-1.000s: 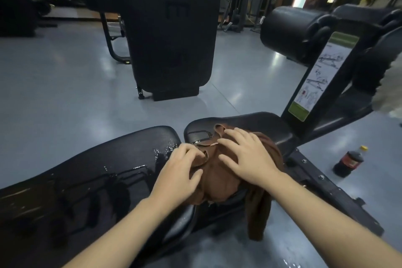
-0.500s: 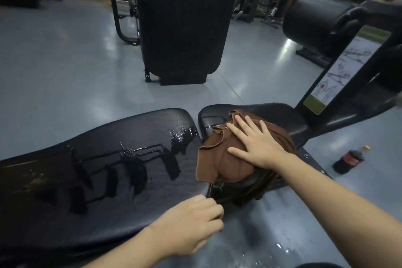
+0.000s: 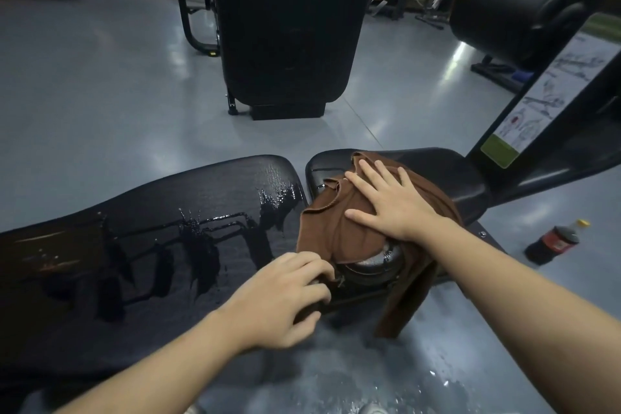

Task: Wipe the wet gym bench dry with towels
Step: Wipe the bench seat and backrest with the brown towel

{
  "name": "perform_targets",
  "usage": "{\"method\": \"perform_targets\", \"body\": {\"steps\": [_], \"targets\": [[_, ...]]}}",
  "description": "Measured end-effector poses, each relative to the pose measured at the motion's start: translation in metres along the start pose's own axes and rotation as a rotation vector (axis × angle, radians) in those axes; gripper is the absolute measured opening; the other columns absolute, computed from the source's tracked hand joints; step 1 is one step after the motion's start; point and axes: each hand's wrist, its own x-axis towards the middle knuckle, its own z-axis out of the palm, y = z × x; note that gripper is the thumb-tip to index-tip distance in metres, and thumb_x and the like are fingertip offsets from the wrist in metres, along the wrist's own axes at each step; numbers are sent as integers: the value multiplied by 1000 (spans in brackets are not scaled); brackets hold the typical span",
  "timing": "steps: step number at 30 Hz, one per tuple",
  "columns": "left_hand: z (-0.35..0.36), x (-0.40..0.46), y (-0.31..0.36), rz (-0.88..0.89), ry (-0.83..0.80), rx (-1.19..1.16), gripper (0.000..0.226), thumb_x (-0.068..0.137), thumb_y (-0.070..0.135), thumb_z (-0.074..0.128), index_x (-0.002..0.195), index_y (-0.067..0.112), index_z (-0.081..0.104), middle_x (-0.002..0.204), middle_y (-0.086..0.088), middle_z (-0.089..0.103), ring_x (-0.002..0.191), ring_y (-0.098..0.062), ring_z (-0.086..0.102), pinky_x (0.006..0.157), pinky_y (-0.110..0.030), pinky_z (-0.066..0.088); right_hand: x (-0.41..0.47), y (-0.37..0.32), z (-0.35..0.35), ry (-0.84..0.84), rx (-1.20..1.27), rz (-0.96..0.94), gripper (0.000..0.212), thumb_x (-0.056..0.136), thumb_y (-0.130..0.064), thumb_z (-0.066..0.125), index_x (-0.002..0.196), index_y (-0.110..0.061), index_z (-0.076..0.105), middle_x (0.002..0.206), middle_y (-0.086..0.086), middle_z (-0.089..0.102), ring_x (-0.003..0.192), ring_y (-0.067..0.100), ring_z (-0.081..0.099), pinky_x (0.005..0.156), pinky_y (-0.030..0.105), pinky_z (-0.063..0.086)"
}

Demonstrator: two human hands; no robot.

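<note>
Bench [image 3: 100, 279] padding fills the lower left: a long black back pad streaked with glossy runs of water, and beside it, across a narrow gap, a smaller black seat pad [image 3: 447, 175]. Grey floor [image 3: 100, 77] spreads beyond, with water drops on it close to the camera at the bottom right. A tall black padded machine [image 3: 289, 27] stands on that floor behind the bench, and a slanted post carrying an instruction placard [image 3: 544, 94] rises at the right. A brown towel [image 3: 339, 228] lies crumpled over the near end of the seat pad, one tail hanging off its front edge toward the floor. Right hand [image 3: 393, 205] lies flat on the towel, fingers spread and straight, pressing it down. Left hand [image 3: 279, 299] sits at the near corner of the back pad, fingers curled over the pad's edge by the gap. A dark cola bottle [image 3: 554, 240] stands on the floor at the right, well apart from the bench.
</note>
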Motion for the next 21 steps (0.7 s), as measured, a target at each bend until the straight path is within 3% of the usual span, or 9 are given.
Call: {"method": "perform_targets", "body": {"steps": [10, 16, 21], "targets": [[0, -2, 5, -44, -9, 41, 15, 88, 36, 61, 99, 26, 66, 125, 7, 55, 120, -18, 49, 97, -33, 42, -16, -20, -1, -4, 61, 205, 92, 89, -80, 16, 161, -25, -2, 169, 10, -7, 155, 29, -8, 122, 59, -2], [-1, -4, 6, -33, 3, 66, 14, 88, 36, 61, 98, 27, 65, 124, 7, 55, 121, -18, 49, 99, -31, 40, -62, -34, 11, 38, 51, 74, 86, 87, -77, 5, 160, -32, -1, 169, -3, -6, 155, 22, -9, 122, 58, 1], [-1, -3, 6, -41, 14, 44, 21, 87, 37, 61, 104, 26, 64, 125, 8, 55, 121, -18, 50, 100, -31, 41, -79, -27, 21, 103, -24, -128, 69, 98, -68, 13, 160, -38, 2, 169, -10, -3, 155, 21, -6, 123, 56, 3]]}}
